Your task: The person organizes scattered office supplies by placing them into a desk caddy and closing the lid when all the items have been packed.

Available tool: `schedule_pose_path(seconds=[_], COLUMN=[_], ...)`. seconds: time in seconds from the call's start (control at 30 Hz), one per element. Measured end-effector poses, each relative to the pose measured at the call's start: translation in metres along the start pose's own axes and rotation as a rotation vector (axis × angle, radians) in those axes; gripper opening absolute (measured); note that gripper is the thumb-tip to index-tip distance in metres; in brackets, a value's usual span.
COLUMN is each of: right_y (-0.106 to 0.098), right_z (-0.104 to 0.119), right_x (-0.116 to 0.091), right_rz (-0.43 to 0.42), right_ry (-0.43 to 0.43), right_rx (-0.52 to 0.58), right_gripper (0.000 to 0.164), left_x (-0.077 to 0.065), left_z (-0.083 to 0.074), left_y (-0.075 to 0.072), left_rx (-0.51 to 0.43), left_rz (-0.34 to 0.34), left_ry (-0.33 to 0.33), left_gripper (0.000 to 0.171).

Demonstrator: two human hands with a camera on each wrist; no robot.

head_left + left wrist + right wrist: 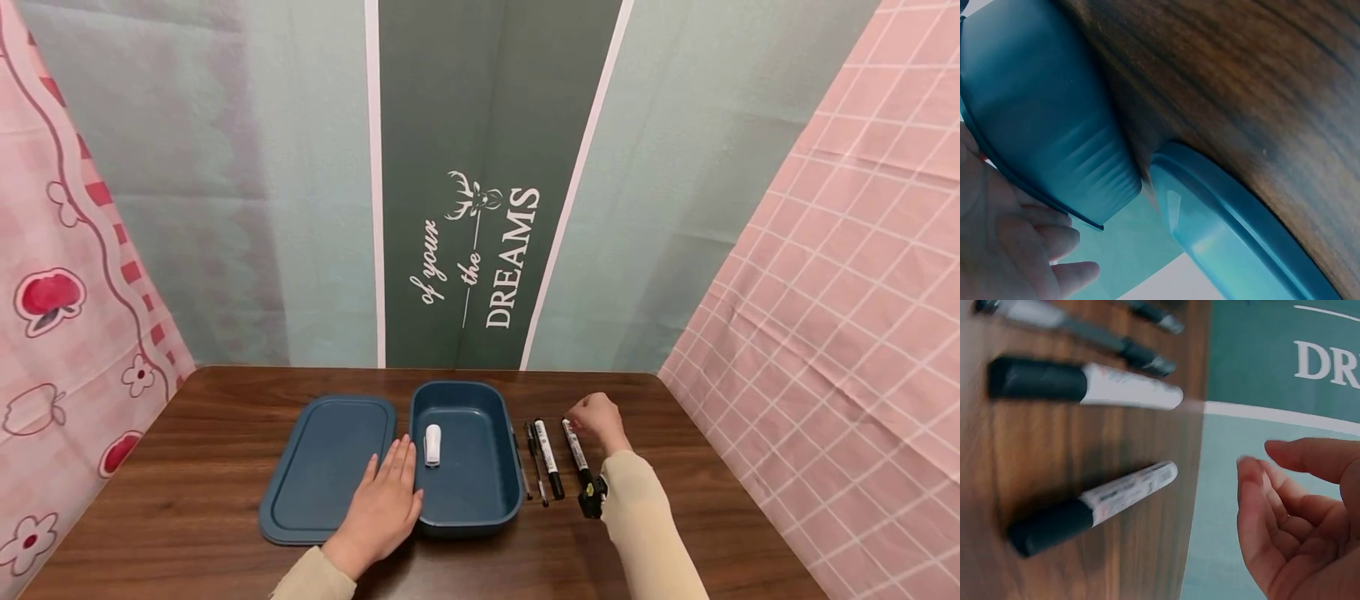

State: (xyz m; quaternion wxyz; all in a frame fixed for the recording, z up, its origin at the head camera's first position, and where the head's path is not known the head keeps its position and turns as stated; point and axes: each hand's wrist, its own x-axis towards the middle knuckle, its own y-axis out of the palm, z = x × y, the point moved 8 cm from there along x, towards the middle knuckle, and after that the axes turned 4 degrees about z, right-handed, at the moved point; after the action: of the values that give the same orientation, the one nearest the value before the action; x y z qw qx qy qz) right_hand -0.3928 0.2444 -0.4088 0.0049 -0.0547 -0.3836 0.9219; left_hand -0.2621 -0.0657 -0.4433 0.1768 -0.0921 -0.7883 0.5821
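My left hand (382, 500) lies with straight fingers along the left rim of a blue rectangular box (480, 527). In the left wrist view its fingers (1054, 240) are beside the box rim. Inside the box, toward its left wall, is a small white stapler-like object (432, 445). My right hand (600, 419) is over the far end of a white marker with a black cap (576, 450). The right wrist view shows the fingers loosely curled, thumb and index apart, nothing between them. A second such marker (548, 458) lies just left of that one.
Two slim dark pens, one of them a clear-barrelled pen (539, 471), lie between the box and the markers. A flat blue lid (330, 467) is left of the box. Fabric curtains surround the wooden table (225, 475) at the back and sides.
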Motion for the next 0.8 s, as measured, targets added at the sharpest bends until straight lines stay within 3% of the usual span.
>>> schedule_pose_path(seconds=[0.13,0.33,0.8], right_y=[-0.002,0.001,0.019], right_z=[-0.008,-0.017,-0.037], right_x=[-0.002,-0.002,-0.002], right_rz=[-0.008,-0.031,-0.03], right_ry=[0.02,0.014,0.032], right_rx=[-0.156,-0.259,-0.295], right_gripper=[0.039,0.041,0.043], left_x=[0.0,0.0,-0.001], left_z=[0.0,0.0,0.001], left_y=[0.0,0.0,-0.001], left_rx=[0.004,0.005,0.002], left_rz=[0.0,-0.005,-0.026], left_ry=[0.001,0.0,0.001], left_gripper=[0.057,0.057,0.056])
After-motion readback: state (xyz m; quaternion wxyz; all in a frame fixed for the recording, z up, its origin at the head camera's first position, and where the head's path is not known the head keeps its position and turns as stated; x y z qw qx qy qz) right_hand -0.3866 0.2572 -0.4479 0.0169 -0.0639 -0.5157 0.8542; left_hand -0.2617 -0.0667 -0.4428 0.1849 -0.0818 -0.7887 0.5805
